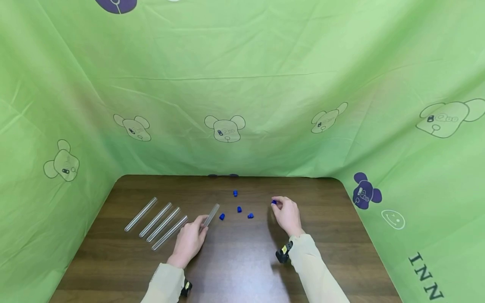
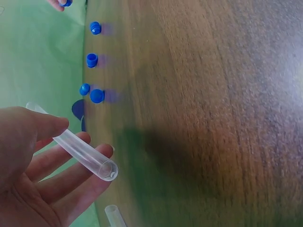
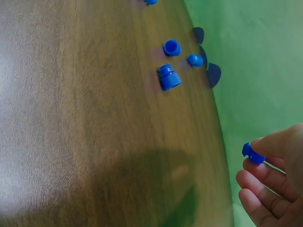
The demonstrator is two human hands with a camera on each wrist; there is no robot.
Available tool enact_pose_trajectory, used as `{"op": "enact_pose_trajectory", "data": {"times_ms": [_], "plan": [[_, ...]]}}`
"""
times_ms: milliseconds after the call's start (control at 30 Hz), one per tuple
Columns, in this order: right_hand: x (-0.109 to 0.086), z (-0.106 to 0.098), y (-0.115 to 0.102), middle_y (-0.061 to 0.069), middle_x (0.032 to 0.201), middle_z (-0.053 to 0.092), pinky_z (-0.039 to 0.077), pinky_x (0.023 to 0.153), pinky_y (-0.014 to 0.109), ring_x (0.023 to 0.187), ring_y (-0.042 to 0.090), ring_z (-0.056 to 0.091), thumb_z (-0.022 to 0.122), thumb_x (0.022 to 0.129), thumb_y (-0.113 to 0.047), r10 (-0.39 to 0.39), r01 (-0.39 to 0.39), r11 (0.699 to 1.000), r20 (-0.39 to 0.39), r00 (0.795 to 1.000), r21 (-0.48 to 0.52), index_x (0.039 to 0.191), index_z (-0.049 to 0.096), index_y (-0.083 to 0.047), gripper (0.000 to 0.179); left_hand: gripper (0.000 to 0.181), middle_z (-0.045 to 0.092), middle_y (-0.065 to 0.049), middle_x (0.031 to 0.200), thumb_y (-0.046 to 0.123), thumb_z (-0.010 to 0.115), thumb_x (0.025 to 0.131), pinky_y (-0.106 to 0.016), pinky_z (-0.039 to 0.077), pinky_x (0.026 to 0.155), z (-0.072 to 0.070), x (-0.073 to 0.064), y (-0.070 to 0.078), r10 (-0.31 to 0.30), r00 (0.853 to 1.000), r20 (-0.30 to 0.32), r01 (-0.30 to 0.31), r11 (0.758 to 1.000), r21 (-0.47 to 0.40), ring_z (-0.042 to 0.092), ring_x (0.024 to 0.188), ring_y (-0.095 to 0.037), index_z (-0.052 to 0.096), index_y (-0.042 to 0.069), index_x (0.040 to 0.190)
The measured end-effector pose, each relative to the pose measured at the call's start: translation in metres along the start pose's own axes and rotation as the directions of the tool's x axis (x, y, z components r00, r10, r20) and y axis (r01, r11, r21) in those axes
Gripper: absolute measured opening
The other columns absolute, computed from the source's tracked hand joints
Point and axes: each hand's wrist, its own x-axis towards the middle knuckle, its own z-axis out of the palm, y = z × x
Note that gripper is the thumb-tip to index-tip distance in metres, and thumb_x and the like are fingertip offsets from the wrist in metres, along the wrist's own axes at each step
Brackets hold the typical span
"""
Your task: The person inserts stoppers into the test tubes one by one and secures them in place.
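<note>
Pale sleeves (image 1: pixel 165 283) are being cut off by the head view's lower edge. By the left hand (image 1: pixel 189 240), a clear tube (image 1: pixel 213 213) is being pinched between thumb and fingers, its far end apparently being left free; from the head view its near part is being hidden. By the right hand (image 1: pixel 289 214), a blue cap (image 3: pixel 256 157) is being pinched at the fingertips and partly covered. Between them four loose caps (image 1: pixel 222 216) are being kept, and farther left four roughly parallel tubes (image 1: pixel 140 214), probably for easy reach.
</note>
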Motion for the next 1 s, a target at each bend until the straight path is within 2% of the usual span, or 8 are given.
{"op": "enact_pose_trajectory", "data": {"times_ms": [333, 533, 833, 1000], "plan": [[0.001, -0.003, -0.009, 0.013, 0.090, 0.072, 0.055, 0.072, 0.046, 0.078, 0.027, 0.068, 0.074, 0.090, -0.002, -0.036, 0.037, 0.998, -0.018, 0.999, 0.043, 0.109, 0.076, 0.001, 0.020, 0.035, 0.076, -0.003, 0.095, 0.011, 0.076, 0.092, -0.043, 0.052, 0.055, 0.003, 0.001, 0.005, 0.009, 1.000, -0.004, -0.009, 1.000, -0.012, 0.073, 0.074, -0.029, 0.067, 0.016, 0.126], [0.003, -0.004, -0.014, 0.013, 0.090, 0.072, 0.056, 0.072, 0.046, 0.077, 0.027, 0.070, 0.074, 0.089, 0.000, -0.064, 0.066, 0.995, -0.041, 0.997, 0.071, 0.108, 0.076, 0.002, 0.019, 0.035, 0.076, -0.002, 0.094, 0.011, 0.075, 0.093, -0.041, 0.051, 0.054, 0.006, 0.001, 0.007, 0.019, 1.000, 0.003, -0.019, 0.999, -0.029, 0.072, 0.073, -0.026, 0.067, 0.017, 0.127], [0.006, -0.009, -0.023, 0.014, 0.097, 0.072, 0.056, 0.076, 0.044, 0.083, 0.026, 0.069, 0.072, 0.094, -0.004, -0.004, 0.003, 0.994, 0.009, 1.000, 0.107, 0.113, 0.076, 0.000, 0.020, 0.035, 0.077, -0.003, 0.095, 0.010, 0.076, 0.092, -0.043, 0.052, 0.054, 0.007, 0.003, 0.013, 0.037, 0.999, -0.001, -0.037, 0.998, -0.051, 0.073, 0.074, -0.028, 0.067, 0.017, 0.126], [0.007, -0.011, -0.027, 0.014, 0.098, 0.072, 0.056, 0.077, 0.044, 0.084, 0.027, 0.069, 0.071, 0.094, -0.004, -0.004, 0.002, 0.992, 0.012, 1.000, 0.123, 0.114, 0.075, 0.001, 0.021, 0.036, 0.077, -0.004, 0.095, 0.010, 0.075, 0.093, -0.041, 0.051, 0.053, 0.007, 0.005, 0.016, 0.040, 0.999, 0.017, -0.039, 0.998, -0.057, 0.073, 0.074, -0.027, 0.067, 0.019, 0.127]]}}
